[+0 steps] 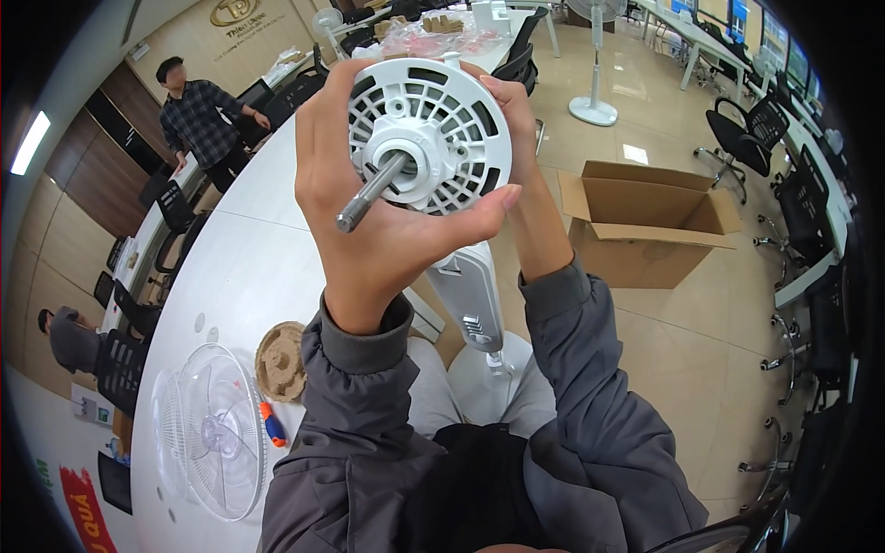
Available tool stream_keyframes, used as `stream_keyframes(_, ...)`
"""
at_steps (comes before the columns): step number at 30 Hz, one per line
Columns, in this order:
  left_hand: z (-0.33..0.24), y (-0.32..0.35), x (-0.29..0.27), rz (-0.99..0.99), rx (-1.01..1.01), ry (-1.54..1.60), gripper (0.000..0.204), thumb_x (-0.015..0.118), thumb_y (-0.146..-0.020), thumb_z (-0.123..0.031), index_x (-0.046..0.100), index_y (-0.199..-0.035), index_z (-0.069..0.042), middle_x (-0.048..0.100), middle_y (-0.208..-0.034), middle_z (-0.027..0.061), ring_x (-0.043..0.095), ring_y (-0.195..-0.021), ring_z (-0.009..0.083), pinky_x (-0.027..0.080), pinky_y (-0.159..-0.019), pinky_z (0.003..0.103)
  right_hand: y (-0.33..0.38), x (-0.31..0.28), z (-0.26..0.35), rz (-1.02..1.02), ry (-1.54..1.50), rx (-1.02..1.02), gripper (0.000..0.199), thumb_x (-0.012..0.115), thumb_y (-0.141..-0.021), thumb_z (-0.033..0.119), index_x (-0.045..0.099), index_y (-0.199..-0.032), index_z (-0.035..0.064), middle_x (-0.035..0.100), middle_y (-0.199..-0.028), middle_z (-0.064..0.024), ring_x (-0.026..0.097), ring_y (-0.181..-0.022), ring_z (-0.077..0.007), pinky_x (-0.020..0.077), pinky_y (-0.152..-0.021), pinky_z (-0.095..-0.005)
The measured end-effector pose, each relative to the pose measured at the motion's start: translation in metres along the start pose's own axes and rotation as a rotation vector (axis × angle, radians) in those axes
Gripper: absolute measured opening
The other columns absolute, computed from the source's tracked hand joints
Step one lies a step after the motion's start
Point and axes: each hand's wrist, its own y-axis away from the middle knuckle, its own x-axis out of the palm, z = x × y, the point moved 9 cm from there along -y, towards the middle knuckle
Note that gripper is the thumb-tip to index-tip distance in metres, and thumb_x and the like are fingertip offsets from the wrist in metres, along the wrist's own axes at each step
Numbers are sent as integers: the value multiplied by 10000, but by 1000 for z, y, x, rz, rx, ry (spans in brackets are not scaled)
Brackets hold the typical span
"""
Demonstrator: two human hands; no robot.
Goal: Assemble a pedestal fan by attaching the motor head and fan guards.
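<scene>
As our left hand (355,217) and right hand (522,129) grip the motor (438,124), fingers (510,98) curled round its sides, we hold it above the stand (468,300), with a grille (219,442) left of the stand.

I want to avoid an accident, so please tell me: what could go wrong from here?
The fan motor housing might tilt if the left hand or right hand slips. Its bare metal shaft points toward the wearer and could poke. The left sleeve appears near the orange-and-blue tool on the white table and might knock it.
</scene>
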Motion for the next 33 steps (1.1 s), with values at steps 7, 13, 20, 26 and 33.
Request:
stream_keyframes(7,-2,-2,-5,-2,-24,2,1031,977,-516,-270,459,-1342,64,616,-1142,151,653,-1024,225,533,-905,331,8,7,6,-49,83,-25,572,385,-942,365,522,-1334,-29,630,-1262,-174,633,-1138,-258,512,-996,-377)
stream_keyframes(13,-5,-1,-5,-13,-10,26,1019,972,-518,-257,459,-1341,54,620,-1146,142,646,-1028,215,526,-916,337,10,3,7,-79,74,-28,570,379,-942,367,523,-1329,-26,628,-1261,-174,633,-1140,-253,514,-1000,-384)
stream_keyframes(20,-1,2,-6,-9,-36,67,1010,963,-524,-244,451,-1344,49,629,-1158,142,647,-1039,217,517,-938,338,11,5,8,-43,43,-55,588,411,-957,383,531,-1328,-58,654,-1230,-182,651,-1109,-238,510,-980,-353)
stream_keyframes(26,4,-1,-1,6,-25,92,1015,957,-537,-222,433,-1363,52,633,-1161,150,653,-1054,222,526,-936,330,11,0,11,-91,34,-96,543,477,-967,363,564,-1290,-65,674,-1176,-175,681,-1022,-211,546,-905,-322)
stream_keyframes(33,14,-10,10,24,-112,109,981,957,-550,-188,452,-1352,65,628,-1172,154,654,-1052,219,530,-936,327,2,-15,5,-201,-33,-28,503,554,-943,377,620,-1230,-30,702,-1081,-145,692,-929,-189,553,-853,-307)
